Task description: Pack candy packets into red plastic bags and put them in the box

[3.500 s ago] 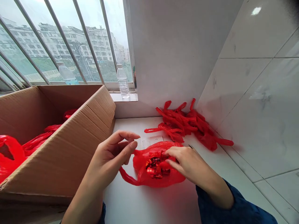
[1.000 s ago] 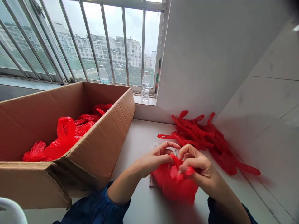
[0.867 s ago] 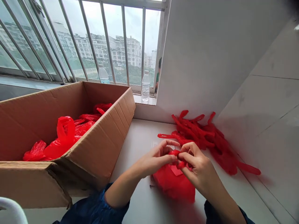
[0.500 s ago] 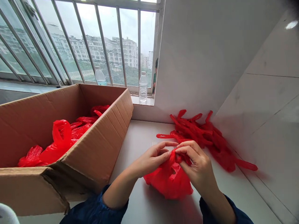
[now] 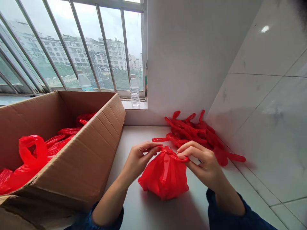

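A filled red plastic bag [image 5: 164, 179] rests on the white tabletop, its top gathered into what looks like a knot. My left hand [image 5: 141, 158] pinches one twisted handle end at the bag's upper left. On the other side my right hand [image 5: 201, 161] grips the opposite handle end between thumb and fingers. What the bag contains is hidden. Right behind it lies a heap of flat red plastic bags [image 5: 194, 131], against the wall.
An open cardboard box [image 5: 96, 153] stands at the left with several red plastic bags [image 5: 33, 156] inside. Two clear bottles, a smaller one [image 5: 134, 91] and a larger one [image 5: 84, 81], stand by the barred window. A tiled wall [image 5: 271, 127] bounds the right side.
My hands have moved apart, drawing the handle ends out to either side and tightening the bag's top. The view has swung to the right.
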Available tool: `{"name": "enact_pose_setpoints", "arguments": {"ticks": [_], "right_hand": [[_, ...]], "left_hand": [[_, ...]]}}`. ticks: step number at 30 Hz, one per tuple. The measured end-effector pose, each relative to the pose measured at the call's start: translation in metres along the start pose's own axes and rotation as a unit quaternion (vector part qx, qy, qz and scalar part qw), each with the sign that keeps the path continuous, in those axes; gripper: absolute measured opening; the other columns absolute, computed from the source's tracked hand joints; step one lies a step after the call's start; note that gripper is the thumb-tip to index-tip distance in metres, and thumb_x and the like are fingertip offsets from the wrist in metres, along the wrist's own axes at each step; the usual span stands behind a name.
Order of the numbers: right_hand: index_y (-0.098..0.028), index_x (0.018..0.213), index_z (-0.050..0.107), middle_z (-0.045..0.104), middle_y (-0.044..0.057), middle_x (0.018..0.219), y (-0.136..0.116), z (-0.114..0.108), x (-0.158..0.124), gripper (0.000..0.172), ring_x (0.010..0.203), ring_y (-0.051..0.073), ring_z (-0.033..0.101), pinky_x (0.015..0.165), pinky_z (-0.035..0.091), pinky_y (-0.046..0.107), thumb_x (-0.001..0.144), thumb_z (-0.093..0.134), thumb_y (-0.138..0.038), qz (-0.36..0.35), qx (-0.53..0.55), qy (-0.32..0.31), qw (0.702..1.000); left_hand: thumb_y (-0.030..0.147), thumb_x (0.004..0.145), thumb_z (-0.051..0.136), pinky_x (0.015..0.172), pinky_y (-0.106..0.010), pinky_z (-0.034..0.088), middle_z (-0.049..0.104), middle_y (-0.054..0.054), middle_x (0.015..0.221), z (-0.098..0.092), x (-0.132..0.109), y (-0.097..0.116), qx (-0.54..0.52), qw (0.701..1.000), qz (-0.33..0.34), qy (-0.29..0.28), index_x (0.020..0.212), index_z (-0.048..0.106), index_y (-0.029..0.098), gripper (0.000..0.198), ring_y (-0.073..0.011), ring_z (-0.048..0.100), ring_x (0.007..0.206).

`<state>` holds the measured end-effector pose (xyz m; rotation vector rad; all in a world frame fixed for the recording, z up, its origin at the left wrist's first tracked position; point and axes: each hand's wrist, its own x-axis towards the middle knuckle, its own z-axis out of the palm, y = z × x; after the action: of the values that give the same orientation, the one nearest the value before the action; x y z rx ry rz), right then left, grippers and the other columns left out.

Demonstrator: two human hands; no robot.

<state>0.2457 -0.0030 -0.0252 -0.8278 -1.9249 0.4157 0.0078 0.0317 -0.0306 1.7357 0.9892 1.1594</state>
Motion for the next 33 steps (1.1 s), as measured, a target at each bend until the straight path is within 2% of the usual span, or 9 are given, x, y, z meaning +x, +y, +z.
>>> {"name": "enact_pose_setpoints", "arguments": {"ticks": [9,15,19,21,23,25,28,30,33], "right_hand": [[-0.021,0.078,0.065,0.06,0.002,0.076,-0.002,-0.058,-0.022,0.021,0.07,0.015,0.054,0.064,0.043,0.029,0.097,0.061,-0.03,0.107,-0.009,-0.116,0.987],[-0.02,0.081,0.065,0.062,0.001,0.079,0.021,-0.052,-0.009,0.026,0.072,0.016,0.058,0.063,0.046,0.027,0.094,0.064,-0.043,0.214,0.078,-0.161,0.96],[-0.02,0.105,0.066,0.069,0.006,0.104,0.046,-0.032,-0.002,0.023,0.096,0.021,0.066,0.085,0.053,0.035,0.089,0.069,-0.037,0.217,0.092,-0.17,0.957],[-0.02,0.125,0.06,0.063,0.011,0.129,0.059,-0.013,-0.002,0.047,0.118,0.026,0.06,0.103,0.047,0.043,0.082,0.074,-0.031,0.216,0.019,-0.144,0.966],[-0.021,0.15,0.039,0.04,0.016,0.155,0.068,0.014,-0.002,0.096,0.14,0.031,0.042,0.114,0.036,0.05,0.067,0.086,-0.03,0.195,-0.02,-0.171,0.966],[-0.023,0.156,0.03,0.033,0.016,0.16,0.073,0.043,0.0,0.115,0.148,0.034,0.028,0.119,0.026,0.055,0.059,0.091,-0.033,0.151,-0.039,-0.195,0.968],[-0.027,0.14,0.053,0.061,0.009,0.137,0.081,0.077,0.007,0.067,0.13,0.03,0.052,0.114,0.034,0.053,0.078,0.079,-0.034,0.087,-0.035,-0.167,0.982],[-0.024,0.122,0.065,0.071,0.006,0.116,0.089,0.087,0.01,0.037,0.112,0.028,0.063,0.107,0.042,0.049,0.087,0.07,-0.031,0.089,-0.036,-0.146,0.985],[-0.019,0.124,0.064,0.07,0.011,0.119,0.107,0.088,0.004,0.041,0.113,0.03,0.063,0.107,0.042,0.05,0.089,0.067,-0.041,0.115,-0.064,-0.125,0.983]], "left_hand": [[0.039,0.086,0.066,0.068,-0.028,0.055,0.076,-0.006,0.084,-0.023,0.015,-0.031,0.12,0.988,-0.01,0.093,0.093,0.079,0.019,0.025,-0.0187,0.068,0.074],[0.043,0.088,0.065,0.067,-0.028,0.057,0.075,-0.006,0.09,-0.019,0.014,-0.026,0.065,0.987,-0.022,0.142,0.101,0.075,0.018,0.03,-0.0158,0.066,0.069],[0.043,0.088,0.066,0.068,-0.028,0.059,0.073,-0.006,0.091,-0.009,0.009,-0.013,-0.023,0.993,-0.025,0.115,0.104,0.074,0.017,0.031,-0.0144,0.065,0.07],[0.041,0.09,0.064,0.072,-0.028,0.059,0.073,-0.006,0.096,-0.004,0.006,-0.008,-0.032,0.994,-0.021,0.1,0.104,0.073,0.017,0.029,-0.0151,0.066,0.077],[0.04,0.093,0.062,0.077,-0.029,0.059,0.073,-0.006,0.096,0.003,0.005,-0.005,-0.046,0.996,-0.014,0.076,0.105,0.073,0.017,0.028,-0.0168,0.067,0.084],[0.04,0.094,0.06,0.084,-0.03,0.058,0.073,-0.006,0.097,0.01,0.005,-0.01,-0.075,0.996,-0.003,0.05,0.109,0.07,0.017,0.029,-0.0182,0.068,0.091],[0.04,0.096,0.056,0.094,-0.035,0.055,0.07,-0.009,0.111,0.02,0.01,-0.033,-0.094,0.994,0.015,0.057,0.132,0.054,0.019,0.041,-0.0201,0.068,0.104],[0.042,0.097,0.053,0.1,-0.041,0.053,0.063,-0.013,0.126,0.025,0.014,-0.059,-0.016,0.996,0.023,0.083,0.146,0.036,0.021,0.056,-0.0228,0.063,0.117],[0.047,0.099,0.046,0.109,-0.048,0.045,0.05,-0.02,0.145,0.03,0.017,-0.096,0.229,0.971,-0.004,0.071,0.154,0.023,0.017,0.067,-0.0271,0.051,0.135]]}}
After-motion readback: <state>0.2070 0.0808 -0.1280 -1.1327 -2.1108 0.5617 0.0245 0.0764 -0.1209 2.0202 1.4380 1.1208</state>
